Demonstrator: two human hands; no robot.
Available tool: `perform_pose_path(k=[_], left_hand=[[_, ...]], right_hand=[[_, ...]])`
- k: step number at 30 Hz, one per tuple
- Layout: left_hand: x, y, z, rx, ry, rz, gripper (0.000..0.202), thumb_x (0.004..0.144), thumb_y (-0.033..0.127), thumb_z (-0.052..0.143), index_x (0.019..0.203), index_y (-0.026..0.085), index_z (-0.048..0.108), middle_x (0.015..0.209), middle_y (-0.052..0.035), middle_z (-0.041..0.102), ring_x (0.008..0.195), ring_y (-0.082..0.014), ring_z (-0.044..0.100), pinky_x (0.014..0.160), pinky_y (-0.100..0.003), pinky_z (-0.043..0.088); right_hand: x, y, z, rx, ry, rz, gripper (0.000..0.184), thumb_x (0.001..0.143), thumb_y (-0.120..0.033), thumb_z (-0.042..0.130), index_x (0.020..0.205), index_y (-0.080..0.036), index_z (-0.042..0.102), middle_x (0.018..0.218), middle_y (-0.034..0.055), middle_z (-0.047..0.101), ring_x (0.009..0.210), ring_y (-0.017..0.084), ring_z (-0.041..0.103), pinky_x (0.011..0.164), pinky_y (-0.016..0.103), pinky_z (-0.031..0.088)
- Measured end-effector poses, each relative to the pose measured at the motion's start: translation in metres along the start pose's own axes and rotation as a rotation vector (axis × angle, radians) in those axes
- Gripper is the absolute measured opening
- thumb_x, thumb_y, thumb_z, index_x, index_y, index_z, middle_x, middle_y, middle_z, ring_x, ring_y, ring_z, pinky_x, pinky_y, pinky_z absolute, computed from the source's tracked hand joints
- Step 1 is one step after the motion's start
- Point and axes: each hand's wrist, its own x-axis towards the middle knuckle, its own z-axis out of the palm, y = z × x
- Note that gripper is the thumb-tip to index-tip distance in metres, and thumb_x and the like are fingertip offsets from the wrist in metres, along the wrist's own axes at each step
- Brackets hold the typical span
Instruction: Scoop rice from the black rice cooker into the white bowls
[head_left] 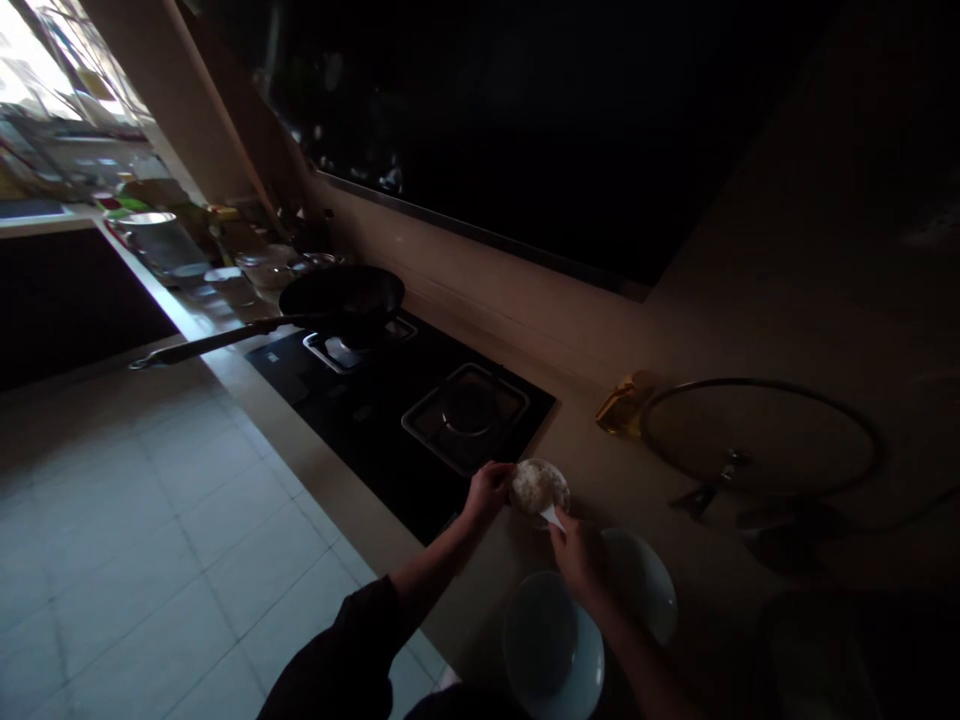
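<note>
Bowl [527, 517] of rice [534, 486], probably light, stiff and breakable, best taken by its rim, is now held there by the left grip [487, 491] beside the stove [356, 425], white spoon [553, 516] pinched in the right grip [579, 552].

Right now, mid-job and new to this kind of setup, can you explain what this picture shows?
There's no machine: these are a person's bare hands, seen from a camera worn on the head, looking forward and down. The left hand steadies a small bowl of white food, perhaps rice. The right hand holds a white spoon at it. On the counter, two pale plates sit nearby. Beyond are a stove with a dark pan, and a glass lid to the right.
</note>
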Motion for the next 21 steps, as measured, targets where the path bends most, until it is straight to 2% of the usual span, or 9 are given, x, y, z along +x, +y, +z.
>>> perform_pose_path(k=[3, 6, 10, 13, 17, 21], left_hand=[[-0.001, 0.000, 0.001, -0.006, 0.009, -0.008, 0.026, 0.079, 0.028, 0.059, 0.092, 0.015, 0.077, 0.082, -0.0054, 0.067, 0.073, -0.0158, 0.061, 0.061, -0.024, 0.047], [-0.002, 0.002, 0.000, -0.026, 0.021, -0.021, 0.025, 0.076, 0.028, 0.063, 0.092, 0.015, 0.077, 0.083, -0.0057, 0.068, 0.075, -0.0165, 0.062, 0.062, -0.024, 0.047], [-0.007, 0.005, 0.001, -0.099, 0.047, -0.077, 0.038, 0.078, 0.037, 0.059, 0.103, 0.010, 0.071, 0.076, -0.0042, 0.067, 0.058, -0.0132, 0.059, 0.052, -0.025, 0.046], [-0.013, 0.008, 0.001, -0.155, 0.072, -0.103, 0.046, 0.079, 0.047, 0.057, 0.105, 0.010, 0.064, 0.065, 0.0011, 0.060, 0.047, -0.0102, 0.052, 0.045, -0.024, 0.043], [-0.030, 0.016, -0.005, -0.196, 0.054, -0.113, 0.048, 0.076, 0.055, 0.060, 0.098, 0.012, 0.062, 0.061, 0.0052, 0.053, 0.045, -0.0078, 0.048, 0.043, -0.022, 0.043], [-0.068, 0.023, -0.018, -0.224, -0.020, -0.184, 0.057, 0.075, 0.061, 0.060, 0.104, 0.012, 0.061, 0.067, 0.0030, 0.054, 0.050, -0.0083, 0.052, 0.044, -0.022, 0.048]], right_hand=[[-0.002, 0.010, 0.004, 0.046, 0.030, -0.019, 0.039, 0.095, -0.020, 0.042, 0.125, -0.009, 0.063, 0.111, 0.0190, 0.074, 0.107, 0.024, 0.069, 0.090, 0.030, 0.049], [-0.004, 0.019, 0.008, 0.094, 0.055, -0.057, 0.039, 0.095, -0.022, 0.039, 0.123, -0.011, 0.065, 0.112, 0.0167, 0.074, 0.105, 0.023, 0.069, 0.089, 0.029, 0.050], [-0.007, 0.031, 0.012, 0.201, 0.101, -0.083, 0.042, 0.094, -0.026, 0.036, 0.121, -0.012, 0.066, 0.115, 0.0164, 0.073, 0.104, 0.024, 0.070, 0.089, 0.030, 0.051], [-0.013, 0.037, 0.010, 0.318, 0.116, -0.057, 0.047, 0.092, -0.030, 0.038, 0.123, -0.008, 0.064, 0.116, 0.0191, 0.072, 0.105, 0.026, 0.070, 0.090, 0.033, 0.053], [-0.037, 0.045, 0.001, 0.445, 0.128, -0.087, 0.047, 0.092, -0.038, 0.038, 0.117, -0.012, 0.068, 0.110, 0.0177, 0.075, 0.103, 0.028, 0.071, 0.089, 0.037, 0.055], [-0.080, 0.069, 0.006, 0.591, 0.178, -0.114, 0.045, 0.089, -0.049, 0.047, 0.109, -0.018, 0.073, 0.106, 0.0153, 0.076, 0.101, 0.030, 0.071, 0.087, 0.038, 0.058]])
